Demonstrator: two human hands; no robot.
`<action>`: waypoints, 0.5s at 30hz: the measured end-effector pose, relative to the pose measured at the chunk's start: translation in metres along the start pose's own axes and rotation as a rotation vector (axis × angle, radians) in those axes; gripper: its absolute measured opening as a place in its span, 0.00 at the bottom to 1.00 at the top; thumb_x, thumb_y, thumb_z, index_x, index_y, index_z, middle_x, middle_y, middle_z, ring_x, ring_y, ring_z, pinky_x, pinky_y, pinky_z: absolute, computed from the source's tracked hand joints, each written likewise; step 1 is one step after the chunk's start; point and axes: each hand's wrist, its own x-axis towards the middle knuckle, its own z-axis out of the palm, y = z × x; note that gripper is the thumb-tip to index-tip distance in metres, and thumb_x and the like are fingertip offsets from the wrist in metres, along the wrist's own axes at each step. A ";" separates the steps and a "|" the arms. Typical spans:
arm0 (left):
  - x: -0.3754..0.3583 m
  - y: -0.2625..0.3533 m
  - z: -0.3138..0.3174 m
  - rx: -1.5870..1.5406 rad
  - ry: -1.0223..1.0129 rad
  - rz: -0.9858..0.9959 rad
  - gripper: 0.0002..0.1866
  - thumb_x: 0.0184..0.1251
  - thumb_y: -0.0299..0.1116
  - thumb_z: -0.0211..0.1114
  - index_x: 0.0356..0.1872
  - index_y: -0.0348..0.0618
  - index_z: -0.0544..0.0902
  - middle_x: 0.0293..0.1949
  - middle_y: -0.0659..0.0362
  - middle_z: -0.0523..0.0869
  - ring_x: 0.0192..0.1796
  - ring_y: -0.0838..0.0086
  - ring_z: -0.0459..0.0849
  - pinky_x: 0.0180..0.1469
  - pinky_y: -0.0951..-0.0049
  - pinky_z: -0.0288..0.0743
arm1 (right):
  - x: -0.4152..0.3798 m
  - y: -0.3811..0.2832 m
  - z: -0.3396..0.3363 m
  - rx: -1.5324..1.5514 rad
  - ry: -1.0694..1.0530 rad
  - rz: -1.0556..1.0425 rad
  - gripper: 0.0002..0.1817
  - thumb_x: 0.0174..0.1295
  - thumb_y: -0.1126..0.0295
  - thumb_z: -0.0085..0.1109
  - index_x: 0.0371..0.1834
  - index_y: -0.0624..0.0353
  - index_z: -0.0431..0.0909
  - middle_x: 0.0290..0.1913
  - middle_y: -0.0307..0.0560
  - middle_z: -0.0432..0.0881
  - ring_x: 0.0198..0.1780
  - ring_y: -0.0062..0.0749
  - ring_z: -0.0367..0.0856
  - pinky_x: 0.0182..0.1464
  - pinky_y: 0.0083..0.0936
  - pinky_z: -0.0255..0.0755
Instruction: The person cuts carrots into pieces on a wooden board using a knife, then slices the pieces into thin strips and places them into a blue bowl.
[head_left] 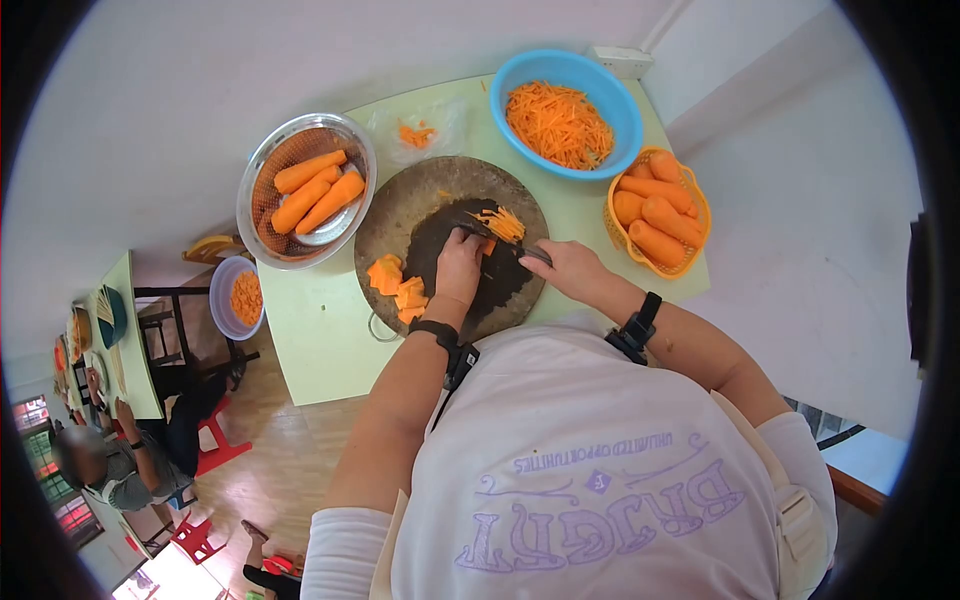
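My right hand [565, 270] is closed round the handle of a kitchen knife [508, 246], whose dark blade reaches left across a round chopping board [385, 200]. Beside the blade, the curled fingers of my left hand [460, 268] press on carrot slices [489, 246], mostly hidden under the fingers. Just beyond the knife lie thin carrot shreds [504, 224]. More flat carrot slices [388, 276] are heaped at the board's left edge, near my left wrist. A wet dark patch covers the middle of the board.
A blue basin [628, 100] of carrot shreds, a yellow basket [608, 222] of carrots, a metal colander [250, 225] with peeled carrots and a plastic bag [452, 118] stand round the board. Left, a lilac basin [222, 300] holds carrot pieces; another person [140, 470] sits at a table.
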 end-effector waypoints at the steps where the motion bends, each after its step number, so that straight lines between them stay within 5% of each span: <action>1: 0.000 -0.001 0.002 0.000 0.003 -0.002 0.05 0.60 0.25 0.64 0.36 0.42 0.85 0.38 0.51 0.80 0.40 0.53 0.82 0.42 0.59 0.79 | -0.001 -0.003 -0.002 0.004 -0.004 0.004 0.28 0.69 0.43 0.49 0.42 0.61 0.79 0.33 0.59 0.83 0.39 0.56 0.82 0.42 0.45 0.73; 15: 0.000 -0.002 0.003 -0.031 0.038 0.010 0.05 0.59 0.25 0.65 0.35 0.42 0.86 0.37 0.52 0.79 0.39 0.55 0.83 0.42 0.60 0.79 | 0.004 -0.005 -0.002 0.001 -0.012 -0.003 0.25 0.70 0.47 0.50 0.44 0.61 0.80 0.33 0.58 0.83 0.38 0.55 0.82 0.42 0.43 0.74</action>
